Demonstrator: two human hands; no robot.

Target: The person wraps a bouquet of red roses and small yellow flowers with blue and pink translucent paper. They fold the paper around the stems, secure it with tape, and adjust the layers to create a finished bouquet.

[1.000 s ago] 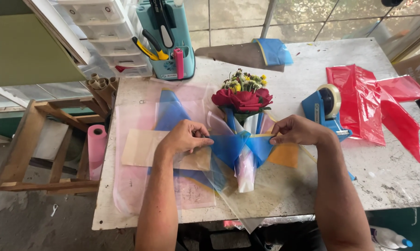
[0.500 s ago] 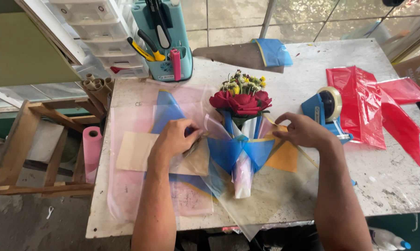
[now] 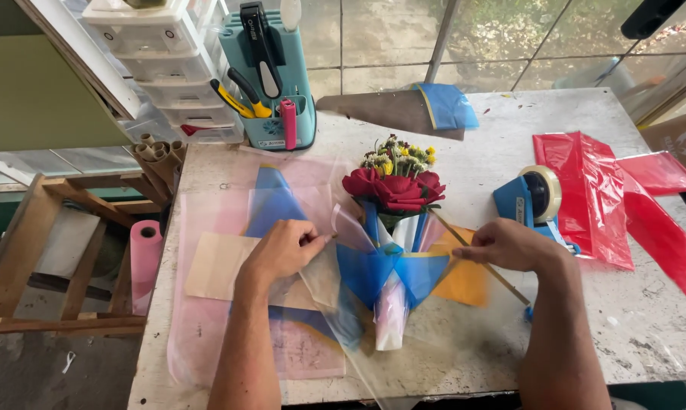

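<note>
Behind the bouquet of red roses and small yellow flowers (image 3: 395,182), at the table's far edge: teal plastic tool caddy (image 3: 268,83) with a small pale label low on its front, holding cutters and a pink marker. Left of the caddy, white plastic drawer unit (image 3: 157,68). Right of the bouquet, blue tape dispenser (image 3: 531,199) with a pale roll; beyond it, crumpled red plastic sheets (image 3: 624,197). Far right of the bouquet, a brown cardboard box corner (image 3: 681,140) bearing a pale round mark. Left of the bouquet, off the table edge, pink paper roll (image 3: 144,262).

Compared with half a second ago: both hands spread a little farther from the stem, the clear film pulled wider.

Bouquet lying mid-table on the scuffed white table (image 3: 647,319), blooms pointing away, stem wrapped in folded blue, pink and orange translucent sheets (image 3: 392,269) fanned like wings, tapering to a pale twisted tip toward the near edge.

Left hand (image 3: 282,247), left of the bouquet, pinching the edge of a clear film sheet (image 3: 320,273). Right hand (image 3: 502,244), right of the bouquet, fingers closed on the film's opposite edge over the orange sheet.
</note>
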